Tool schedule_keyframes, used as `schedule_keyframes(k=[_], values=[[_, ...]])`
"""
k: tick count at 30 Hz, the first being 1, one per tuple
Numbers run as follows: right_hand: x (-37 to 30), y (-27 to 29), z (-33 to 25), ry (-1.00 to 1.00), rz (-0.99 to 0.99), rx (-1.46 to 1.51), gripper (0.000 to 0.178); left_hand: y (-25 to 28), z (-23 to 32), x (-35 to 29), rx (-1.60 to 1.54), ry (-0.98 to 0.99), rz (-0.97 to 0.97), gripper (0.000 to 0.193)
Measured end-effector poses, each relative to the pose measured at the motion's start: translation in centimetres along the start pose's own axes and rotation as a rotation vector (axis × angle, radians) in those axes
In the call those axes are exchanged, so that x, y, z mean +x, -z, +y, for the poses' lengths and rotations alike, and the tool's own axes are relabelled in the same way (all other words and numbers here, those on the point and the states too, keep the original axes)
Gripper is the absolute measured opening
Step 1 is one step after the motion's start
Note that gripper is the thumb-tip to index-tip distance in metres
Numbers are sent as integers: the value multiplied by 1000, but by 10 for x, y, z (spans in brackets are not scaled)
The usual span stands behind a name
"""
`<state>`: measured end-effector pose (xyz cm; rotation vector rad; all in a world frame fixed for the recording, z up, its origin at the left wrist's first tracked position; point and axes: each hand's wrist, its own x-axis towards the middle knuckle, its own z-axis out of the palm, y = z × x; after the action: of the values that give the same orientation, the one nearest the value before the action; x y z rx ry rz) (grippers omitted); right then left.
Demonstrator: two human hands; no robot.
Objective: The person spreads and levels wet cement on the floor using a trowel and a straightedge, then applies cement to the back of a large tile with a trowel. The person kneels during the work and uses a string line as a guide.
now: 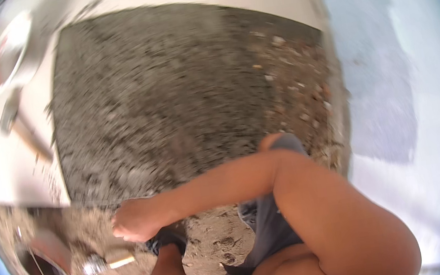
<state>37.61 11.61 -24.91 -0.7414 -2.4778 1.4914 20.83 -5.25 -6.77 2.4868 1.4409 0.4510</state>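
My right hand (pixel 137 219) reaches across my body to the lower left, its fingers curled together and smeared by motion. It is at the near left edge of a wide bed of grey mortar (pixel 157 90), above the sandy ground. What it holds, if anything, is hidden. My left hand does not show. A bent leg with a dark shoe (pixel 168 239) is below the right hand. To the left of the mortar, a hammer (pixel 25 131) with a light handle lies on a pale slab (pixel 11 172).
A round metal basin (pixel 11 54) sits at the far left. Nearer are a bucket (pixel 58 247) tipped toward me and a metal tool with a light handle (pixel 119 262) on the sandy ground (pixel 212 240). Rubble (pixel 295 70) borders the mortar at right, beside a pale blue wall (pixel 372 60).
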Motion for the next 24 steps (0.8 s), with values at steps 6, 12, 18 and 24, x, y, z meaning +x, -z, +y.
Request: schedule_keyframes(k=[6,12,18,24], values=[[-233,82,7,-712,270,-272,22,-1,-23,-2,34,-117,-22,49],[-327,6,-94,-1116,714,-420,31,12,-50,31,7,-226,-142,59],[-340,-4,-177,-1256,772,-137,32,39,-40,85,-261,275,-633,45],[-375,-52,-263,-1284,1168,350,27,69,15,98,-243,290,-1024,33]])
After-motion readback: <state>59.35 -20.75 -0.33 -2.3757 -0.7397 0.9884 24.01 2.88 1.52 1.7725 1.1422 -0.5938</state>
